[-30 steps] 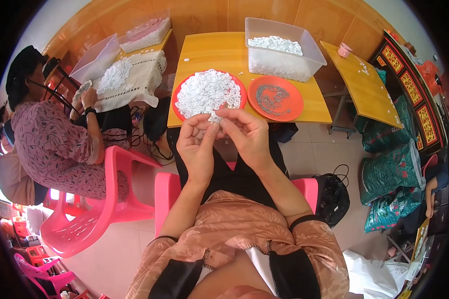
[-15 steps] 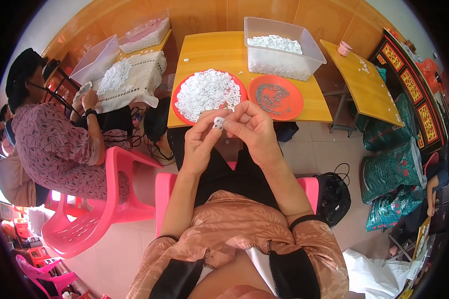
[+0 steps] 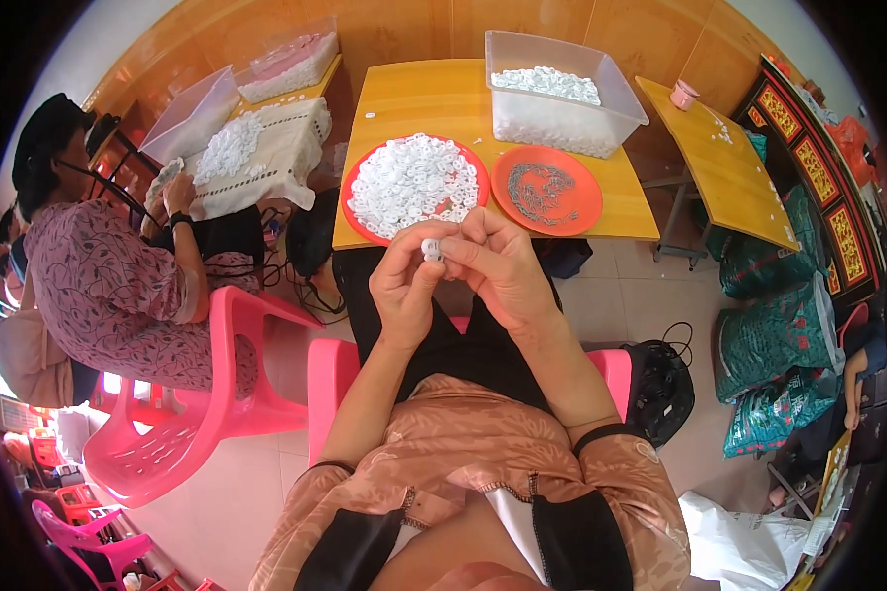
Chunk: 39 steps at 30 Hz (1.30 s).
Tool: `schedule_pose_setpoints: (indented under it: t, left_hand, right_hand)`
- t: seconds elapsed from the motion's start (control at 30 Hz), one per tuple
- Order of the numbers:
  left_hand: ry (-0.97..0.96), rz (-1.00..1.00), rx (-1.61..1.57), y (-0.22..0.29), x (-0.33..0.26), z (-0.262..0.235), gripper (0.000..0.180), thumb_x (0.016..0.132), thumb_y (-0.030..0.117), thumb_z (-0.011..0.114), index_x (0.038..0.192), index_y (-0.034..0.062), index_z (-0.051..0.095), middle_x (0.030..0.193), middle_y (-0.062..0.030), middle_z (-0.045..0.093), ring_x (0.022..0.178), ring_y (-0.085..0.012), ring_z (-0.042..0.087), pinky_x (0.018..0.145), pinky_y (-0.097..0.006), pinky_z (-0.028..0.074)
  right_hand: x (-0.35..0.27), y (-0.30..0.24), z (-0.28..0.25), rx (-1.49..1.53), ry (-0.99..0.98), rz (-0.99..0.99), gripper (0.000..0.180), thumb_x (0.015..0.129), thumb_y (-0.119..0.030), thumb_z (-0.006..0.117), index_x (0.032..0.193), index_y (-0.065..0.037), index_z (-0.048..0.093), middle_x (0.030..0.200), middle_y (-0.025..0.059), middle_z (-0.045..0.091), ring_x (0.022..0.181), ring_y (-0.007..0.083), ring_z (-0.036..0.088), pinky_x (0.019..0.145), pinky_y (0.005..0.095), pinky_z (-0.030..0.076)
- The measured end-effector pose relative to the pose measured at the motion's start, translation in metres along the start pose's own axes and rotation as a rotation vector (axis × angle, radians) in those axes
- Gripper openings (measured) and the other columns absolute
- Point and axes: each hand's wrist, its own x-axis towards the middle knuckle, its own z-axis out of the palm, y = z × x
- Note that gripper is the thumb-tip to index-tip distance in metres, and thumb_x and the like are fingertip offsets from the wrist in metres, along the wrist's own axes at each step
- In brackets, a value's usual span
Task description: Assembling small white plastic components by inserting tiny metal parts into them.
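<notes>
"Head view: where is the small white piece (image 3: 431, 250)?"

"Up between the two hands, above the person's lap and just short of the table's near edge."

"How is it gripped?"

"The left hand (image 3: 402, 288) pinches it between thumb and forefinger, closed right down on it. The right hand (image 3: 505, 268) has its thumb and bent fingers drawn together at the piece's right side; whether they clasp it or something smaller, I cannot tell."

"And past the hands?"

"A red plate (image 3: 349, 204) heaped with white rings (image 3: 404, 182), and to its right an orange plate (image 3: 588, 187) with thin grey pieces (image 3: 534, 187) scattered over it. Both sit on a yellow table (image 3: 419, 94), with a clear bin (image 3: 616, 118) of white pieces behind."

"Anyone near?"

"On the left, a seated co-worker (image 3: 118, 271) in a patterned top, hands beside a cloth (image 3: 291, 148) bearing another white heap (image 3: 229, 150)."
</notes>
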Motion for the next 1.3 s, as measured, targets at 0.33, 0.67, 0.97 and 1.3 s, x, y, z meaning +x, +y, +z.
schedule_pose_setpoints:
  t: [0.33,0.67,0.97,1.3]
  left_hand:
    - [0.104,-0.038,-0.035,0.005,0.000,0.002,0.029,0.089,0.014,0.061,0.111,-0.0042,0.056,0.107,-0.0100,0.060,0.081,-0.0101,0.057,0.072,-0.021,0.046]
    - [0.010,-0.052,0.024,0.000,0.000,-0.014,0.033,0.088,0.024,0.062,0.106,-0.0032,0.059,0.101,-0.0111,0.063,0.090,-0.0160,0.057,0.077,-0.026,0.046]
    - [0.073,-0.191,-0.106,0.001,0.001,-0.009,0.019,0.090,0.011,0.057,0.105,-0.0012,0.059,0.096,-0.0048,0.062,0.078,-0.0062,0.053,0.068,-0.019,0.043]
    - [0.107,-0.312,-0.410,0.001,0.003,-0.008,0.031,0.092,0.023,0.056,0.113,-0.0002,0.056,0.105,-0.0066,0.059,0.074,-0.0059,0.050,0.064,-0.020,0.044]
  right_hand:
    - [-0.001,0.015,0.005,0.130,0.071,-0.041,0.022,0.084,0.000,0.062,0.077,-0.011,0.045,0.076,0.0003,0.054,0.069,0.0087,0.054,0.063,0.0219,0.043]
    - [-0.004,0.024,0.013,0.231,0.100,-0.056,0.023,0.084,0.001,0.062,0.077,-0.011,0.044,0.078,0.0007,0.054,0.069,0.0095,0.054,0.065,0.0231,0.045]
    - [0.001,0.027,0.004,0.209,0.083,0.006,0.017,0.086,-0.003,0.061,0.080,-0.010,0.046,0.077,0.0007,0.055,0.068,0.0091,0.054,0.063,0.0227,0.044]
    - [0.005,0.011,0.001,0.016,0.054,0.072,0.010,0.089,-0.012,0.060,0.085,-0.008,0.051,0.077,0.0018,0.060,0.061,0.0072,0.053,0.056,0.0206,0.041]
